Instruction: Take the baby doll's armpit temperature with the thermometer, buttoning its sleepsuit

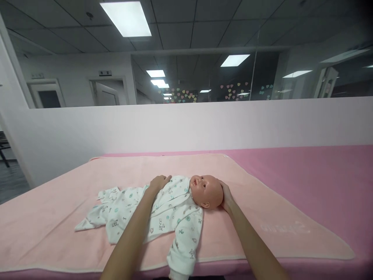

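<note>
A baby doll (206,191) lies on its back on a light pink blanket (72,186), its head to the right and its legs to the left. It wears a white printed sleepsuit (163,217), and its near sleeve hangs toward the front edge. My left hand (159,182) reaches across the body and curls over the far side of the torso; its fingertips are mostly hidden. Against the crown and back of the head, my right hand (226,194) is cupped, with its fingers partly hidden behind the head.
Under the blanket is a darker pink padded surface (326,186), which shows at the right and along the front edge. A low white wall (204,124) with glass above it stands behind. Grey floor (11,179) shows at the far left.
</note>
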`<state>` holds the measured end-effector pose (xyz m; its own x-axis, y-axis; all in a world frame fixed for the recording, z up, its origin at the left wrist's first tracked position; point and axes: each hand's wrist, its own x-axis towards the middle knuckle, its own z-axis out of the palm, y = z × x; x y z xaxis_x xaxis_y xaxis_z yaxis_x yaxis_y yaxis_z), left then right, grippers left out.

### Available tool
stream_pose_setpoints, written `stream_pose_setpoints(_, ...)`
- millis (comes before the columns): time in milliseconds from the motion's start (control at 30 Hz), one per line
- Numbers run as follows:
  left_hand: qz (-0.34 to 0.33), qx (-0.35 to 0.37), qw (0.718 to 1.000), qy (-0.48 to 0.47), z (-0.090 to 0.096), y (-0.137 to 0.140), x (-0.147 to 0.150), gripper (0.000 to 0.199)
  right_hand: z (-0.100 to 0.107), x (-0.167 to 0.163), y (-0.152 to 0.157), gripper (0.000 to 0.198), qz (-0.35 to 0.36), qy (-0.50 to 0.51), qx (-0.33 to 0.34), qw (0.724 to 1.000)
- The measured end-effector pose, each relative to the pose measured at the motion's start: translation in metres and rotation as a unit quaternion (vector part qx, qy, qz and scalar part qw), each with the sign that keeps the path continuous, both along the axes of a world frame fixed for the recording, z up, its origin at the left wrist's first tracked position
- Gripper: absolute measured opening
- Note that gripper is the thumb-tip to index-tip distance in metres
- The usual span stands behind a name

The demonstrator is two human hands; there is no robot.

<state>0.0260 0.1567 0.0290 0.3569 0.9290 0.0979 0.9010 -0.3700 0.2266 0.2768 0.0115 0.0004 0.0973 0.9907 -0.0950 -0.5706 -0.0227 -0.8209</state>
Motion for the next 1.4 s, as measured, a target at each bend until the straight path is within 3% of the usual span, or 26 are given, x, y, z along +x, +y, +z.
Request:
stream_pose_setpoints(100,0.001,-0.006,1.000,0.001,0.000,-0.001,0.001,0.061,0.001,0.000,0.000,0.049,-0.026,-0.015,-0.022,0.999)
stream_pose_setpoints(267,0.007,-0.006,1.000,-0.002,0.001,-0.004,0.002,0.060,0.003,-0.003,-0.002,0.051,0.017,-0.021,-0.006,1.000)
stream_pose_setpoints(433,0.016,0.002,1.000,-0.006,0.002,-0.006,0.003,0.057,0.004,-0.003,-0.003,0.052,-0.068,-0.004,-0.053,0.996)
stream_pose_setpoints(600,0.021,0.006,1.000,-0.004,0.001,-0.006,0.003,0.056,0.000,-0.001,-0.002,0.049,0.033,-0.008,0.015,0.999)
stream_pose_setpoints(767,0.018,0.007,1.000,-0.008,0.001,-0.005,0.003,0.056,-0.006,0.004,0.002,0.052,0.008,-0.021,0.007,1.000)
stream_pose_setpoints(967,0.020,0.008,1.000,-0.010,0.002,-0.005,0.003,0.055,-0.007,0.004,0.003,0.050,0.028,0.029,0.005,0.999)
stream_pose_setpoints(1400,0.018,-0.006,0.998,-0.056,-0.004,0.003,0.001,0.055,-0.004,0.001,0.002,0.047,0.042,0.033,0.009,0.999)
